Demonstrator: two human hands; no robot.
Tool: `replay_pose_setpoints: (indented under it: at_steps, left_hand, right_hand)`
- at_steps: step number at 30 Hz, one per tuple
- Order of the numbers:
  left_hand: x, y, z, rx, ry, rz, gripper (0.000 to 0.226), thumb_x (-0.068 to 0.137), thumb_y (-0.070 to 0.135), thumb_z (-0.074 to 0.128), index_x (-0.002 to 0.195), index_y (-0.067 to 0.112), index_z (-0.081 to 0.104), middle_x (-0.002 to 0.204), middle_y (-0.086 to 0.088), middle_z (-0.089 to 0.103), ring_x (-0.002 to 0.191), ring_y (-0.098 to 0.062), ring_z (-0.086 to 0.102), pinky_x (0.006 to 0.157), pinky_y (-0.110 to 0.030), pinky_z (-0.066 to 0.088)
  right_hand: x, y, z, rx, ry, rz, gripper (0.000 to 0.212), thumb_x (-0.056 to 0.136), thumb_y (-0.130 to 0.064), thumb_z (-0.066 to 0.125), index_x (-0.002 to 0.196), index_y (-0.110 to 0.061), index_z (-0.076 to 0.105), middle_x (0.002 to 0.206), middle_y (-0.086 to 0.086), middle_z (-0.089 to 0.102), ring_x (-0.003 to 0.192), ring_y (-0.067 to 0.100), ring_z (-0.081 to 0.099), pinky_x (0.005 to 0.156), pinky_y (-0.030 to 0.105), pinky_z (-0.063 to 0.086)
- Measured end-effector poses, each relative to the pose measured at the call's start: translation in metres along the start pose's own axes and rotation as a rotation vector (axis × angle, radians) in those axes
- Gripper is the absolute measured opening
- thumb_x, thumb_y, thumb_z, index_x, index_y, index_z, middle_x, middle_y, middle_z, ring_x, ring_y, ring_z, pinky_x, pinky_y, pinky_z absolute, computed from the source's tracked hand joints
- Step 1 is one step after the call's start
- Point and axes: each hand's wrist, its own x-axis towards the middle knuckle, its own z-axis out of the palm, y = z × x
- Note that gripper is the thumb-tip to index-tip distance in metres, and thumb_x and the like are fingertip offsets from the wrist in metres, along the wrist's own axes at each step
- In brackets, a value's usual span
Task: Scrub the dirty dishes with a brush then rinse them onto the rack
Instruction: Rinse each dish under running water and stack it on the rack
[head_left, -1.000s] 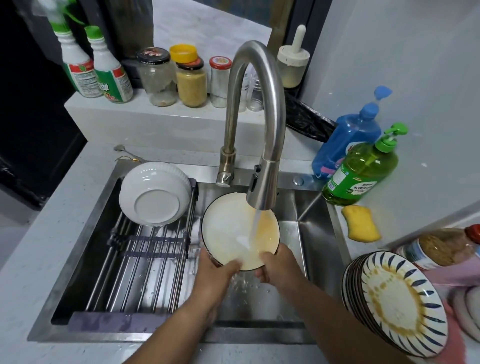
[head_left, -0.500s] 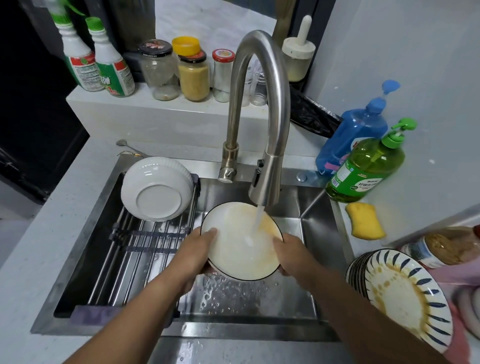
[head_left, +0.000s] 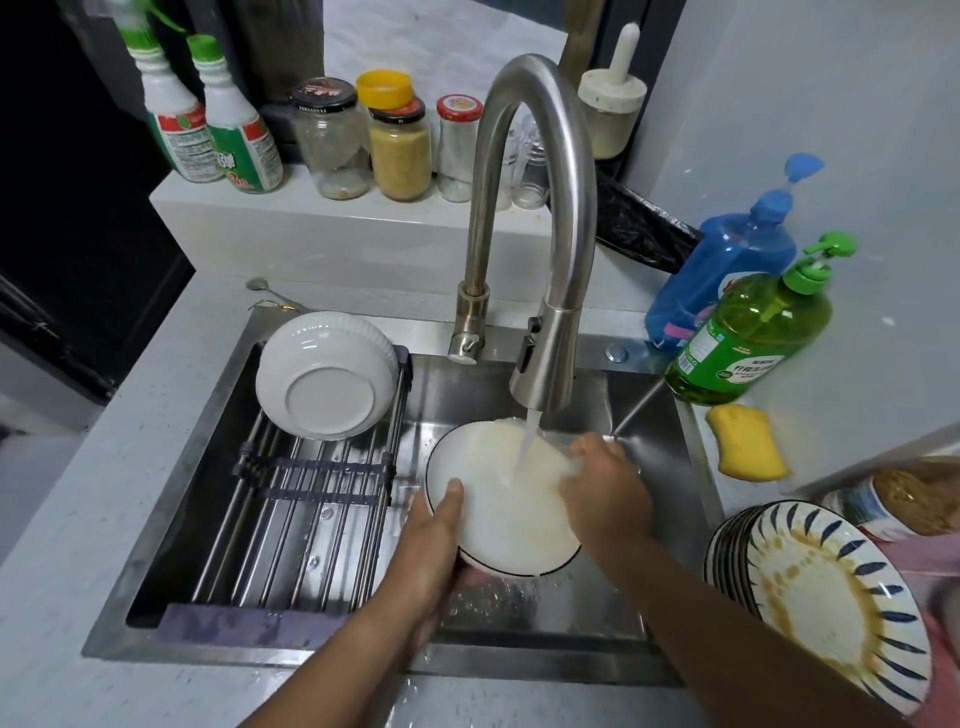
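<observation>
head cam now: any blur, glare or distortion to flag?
Head view: wide-angle bending shows, counter edges and the faucet curve. Motion blur smears the right hand rubbing the plate under the water, and the striped plate stack at the edge is soft. Mild sheen on the sink steel; upper left is dark.

White counter (head_left: 104, 519) w/ sink (head_left: 670, 670), sponge (head_left: 748, 449), plate stack (head_left: 831, 597).

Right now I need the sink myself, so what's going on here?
A person is rinsing a white plate under the running faucet. The left hand grips its lower left rim, while the right hand rubs its wet face. One white bowl lies upside down on the rack. A stack of dirty striped plates waits on the right counter.
</observation>
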Motion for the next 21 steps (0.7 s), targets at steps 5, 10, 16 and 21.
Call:
replay_pose_setpoints:
  at_steps: [5,10,16,21]
  left_hand:
    - [0.003,-0.007,0.015,-0.063,-0.118,-0.061,0.065,0.088,0.074,0.045,0.137,0.032,0.053,0.123,-0.005,0.074,0.106,-0.030,0.074,0.080,-0.057,0.061]
    - [0.004,-0.003,0.017,0.015,-0.148,-0.032,0.074,0.094,0.075,0.030,0.131,0.021,0.063,0.118,-0.009,0.076,0.108,-0.024,0.074,0.083,-0.051,0.062]
    - [0.018,0.008,-0.005,0.013,-0.073,0.073,0.064,0.096,0.073,0.032,0.136,0.030,0.057,0.120,-0.006,0.075,0.105,-0.030,0.075,0.072,-0.052,0.062]
    - [0.013,0.006,0.002,0.084,-0.078,0.037,0.055,0.098,0.071,0.033,0.134,0.037,0.057,0.122,-0.003,0.074,0.106,-0.029,0.073,0.073,-0.057,0.062]
  right_hand:
    - [-0.008,-0.021,0.016,-0.200,-0.142,-0.470,0.037,0.097,-0.006,0.039,0.120,-0.005,0.068,0.125,0.014,0.064,0.125,0.033,0.056,0.110,0.041,0.041]
    - [-0.025,-0.044,0.011,-0.057,-0.613,-0.613,0.045,0.108,-0.037,0.018,0.143,-0.026,0.043,0.150,-0.001,0.042,0.143,0.020,0.032,0.120,0.047,0.023]
    - [-0.040,0.000,-0.020,-0.120,-0.681,-0.610,0.050,0.110,-0.039,0.015,0.157,-0.032,0.031,0.166,-0.014,0.022,0.152,0.002,0.014,0.126,0.038,0.001]
    - [-0.018,-0.012,-0.021,-0.401,-0.638,-0.445,0.073,0.092,-0.043,-0.010,0.132,-0.015,0.044,0.147,0.009,0.041,0.143,0.024,0.030,0.120,0.063,0.008]
